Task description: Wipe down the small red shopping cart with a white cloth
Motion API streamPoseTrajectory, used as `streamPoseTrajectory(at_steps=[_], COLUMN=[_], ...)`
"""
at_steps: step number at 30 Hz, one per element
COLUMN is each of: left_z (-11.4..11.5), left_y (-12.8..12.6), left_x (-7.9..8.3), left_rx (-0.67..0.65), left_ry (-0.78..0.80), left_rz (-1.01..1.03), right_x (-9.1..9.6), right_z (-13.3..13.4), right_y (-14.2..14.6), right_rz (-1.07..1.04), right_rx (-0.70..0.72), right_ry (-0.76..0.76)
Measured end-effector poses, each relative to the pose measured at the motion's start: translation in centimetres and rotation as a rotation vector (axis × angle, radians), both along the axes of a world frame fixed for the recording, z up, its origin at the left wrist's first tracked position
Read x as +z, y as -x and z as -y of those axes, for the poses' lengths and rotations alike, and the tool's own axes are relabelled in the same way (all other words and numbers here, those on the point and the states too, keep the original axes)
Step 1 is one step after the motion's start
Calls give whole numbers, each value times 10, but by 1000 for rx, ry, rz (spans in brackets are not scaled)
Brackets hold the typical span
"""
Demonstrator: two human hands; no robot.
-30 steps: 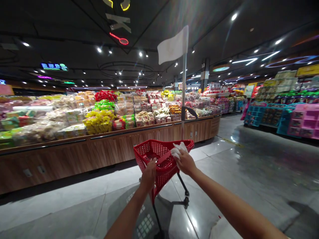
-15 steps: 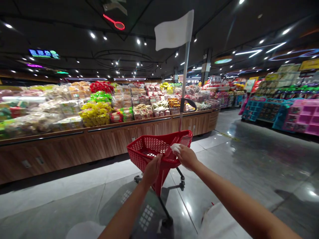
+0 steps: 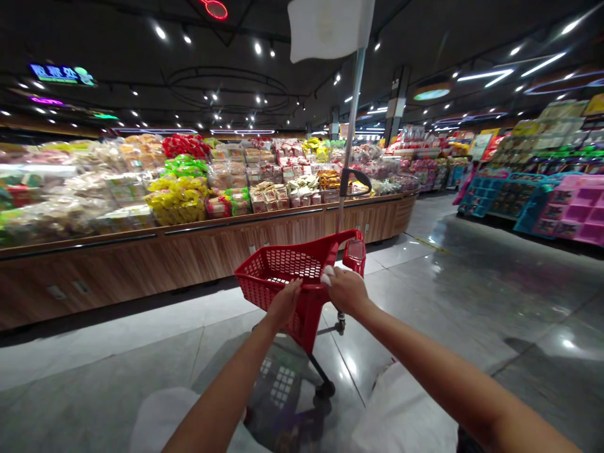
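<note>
Both my hands rest on the near rim of a small red shopping cart [image 3: 283, 267] standing on the grey tiled floor. My left hand [image 3: 283, 302] grips the rim with fingers curled over it. To its right, my right hand [image 3: 345, 289] is closed on the rim with a bit of white tissue [image 3: 326, 275] bunched under the fingers. A thin pole [image 3: 349, 151] rises from the cart's far side and carries a white flag [image 3: 329, 26]. The basket looks nearly empty inside.
A long wooden display counter [image 3: 189, 251] piled with packaged snacks runs along the left and ahead. Blue and pink shelving [image 3: 557, 211] stands at the right. A wide shiny aisle [image 3: 472, 283] stretches between them. A pillar [image 3: 395, 104] stands further back.
The cart has swung and levelled, its basket now facing left of centre. My right hand has closed down over the tissue, hiding most of it. The view has tilted down slightly.
</note>
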State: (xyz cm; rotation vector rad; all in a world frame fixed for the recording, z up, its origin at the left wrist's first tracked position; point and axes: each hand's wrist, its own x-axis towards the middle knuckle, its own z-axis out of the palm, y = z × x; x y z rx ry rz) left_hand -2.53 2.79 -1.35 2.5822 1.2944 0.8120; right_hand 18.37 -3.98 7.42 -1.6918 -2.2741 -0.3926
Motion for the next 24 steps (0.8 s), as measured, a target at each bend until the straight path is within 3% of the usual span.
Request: streamPoseTrajectory(at_steps=[3, 5, 9, 11, 13, 16, 19, 21, 24], left_z=[-14, -18, -18, -18, -20, -27, -36, -39, -34], left_y=[7, -3, -36, -39, -25, 17, 58, 71, 68], left_x=[-7, -12, -15, -13, -10, -6, -8, -13, -22], left_rx=[25, 73, 122, 90, 105, 229, 319, 303, 207], left_ry=[-7, 9, 74, 90, 107, 136, 153, 188, 259], left_rz=[-203, -266, -289, -286, -292, -350, -409, -407, -297], right_x=[-1, -11, -43, -53, -53, -40, -27, -26, -43], right_z=[-11, -20, -40, -49, -55, -62, -71, -78, -86], right_y=[-20, -18, 10, 12, -5, -56, -100, -105, -71], right_rz=[1, 23, 95, 118, 131, 152, 176, 190, 174], right_rx=[-107, -140, -75, -22, 68, 197, 104, 29, 65], right_ry=[-11, -31, -25, -2, 32, 63, 67, 95, 158])
